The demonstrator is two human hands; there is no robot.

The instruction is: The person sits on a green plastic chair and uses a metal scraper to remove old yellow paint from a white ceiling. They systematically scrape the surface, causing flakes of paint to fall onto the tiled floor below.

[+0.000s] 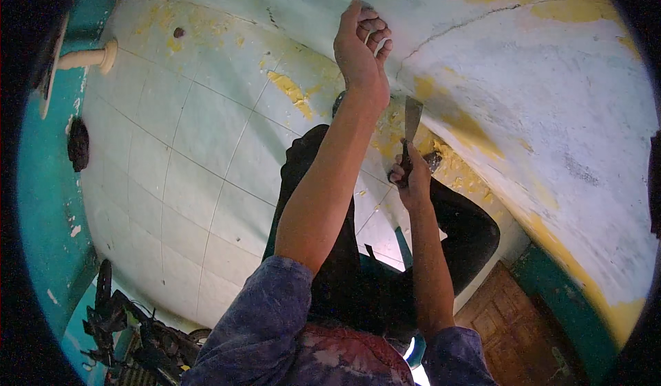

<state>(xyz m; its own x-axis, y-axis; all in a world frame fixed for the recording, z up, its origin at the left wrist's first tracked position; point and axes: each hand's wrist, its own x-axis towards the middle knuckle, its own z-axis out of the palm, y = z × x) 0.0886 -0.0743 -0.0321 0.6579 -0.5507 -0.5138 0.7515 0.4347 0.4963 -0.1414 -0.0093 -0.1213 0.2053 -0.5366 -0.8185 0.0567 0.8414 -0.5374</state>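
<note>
My right hand [415, 174] grips the dark handle of a putty knife [412, 117], whose flat metal blade points up the picture toward the foot of the wall. Farther ahead, my left hand [364, 50] is raised in front of the wall [537, 92] with its fingers loosely bent and gaps between them. I see nothing held in it, and whether its fingertips touch the wall I cannot tell. Yellow paint [465, 128] remains on the wall in patches, with pale bare plaster around them. Peeled yellow paint flakes [459, 166] lie along the wall's base beside my bent leg.
A long yellow paint strip [290, 93] lies on the white tiled floor [206, 143]. A crack [465, 25] runs across the wall. Leftward are a teal wall [46, 179], a dark object [78, 144] and a cream-coloured post [90, 58]. A motorcycle [139, 334] stands lower left; a wooden door [511, 319] is lower right.
</note>
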